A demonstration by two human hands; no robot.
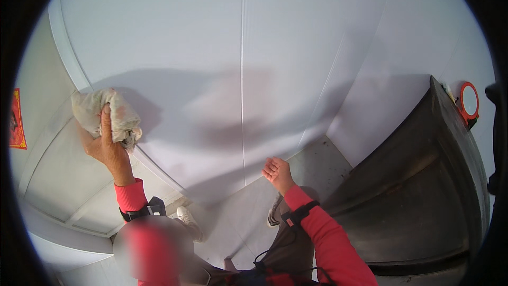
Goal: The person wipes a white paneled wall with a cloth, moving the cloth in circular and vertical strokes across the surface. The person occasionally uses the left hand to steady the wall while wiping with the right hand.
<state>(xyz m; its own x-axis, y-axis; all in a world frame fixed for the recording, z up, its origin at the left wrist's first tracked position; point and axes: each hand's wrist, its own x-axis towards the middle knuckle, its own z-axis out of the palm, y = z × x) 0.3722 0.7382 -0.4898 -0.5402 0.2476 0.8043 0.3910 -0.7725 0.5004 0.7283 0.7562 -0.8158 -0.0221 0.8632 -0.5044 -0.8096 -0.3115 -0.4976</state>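
Note:
My left hand [107, 147] grips a folded, pale patterned cloth [105, 111], with the thumb laid over its outer side. The cloth is at the left edge of a white wall panel [190, 99], beside the upright trim [77, 67]. Whether it presses on the surface is hard to tell. Lower down near the middle, my right hand [279, 172] hangs in front of the wall with its fingers loosely curled and nothing in them.
At the right stands a dark wooden cabinet [405, 206] with a red-framed round mirror [470, 99] on top. A white panelled door [67, 174] is at the left, near a red printed poster [17, 121]. Grey tiled floor [226, 222] lies around my shoes.

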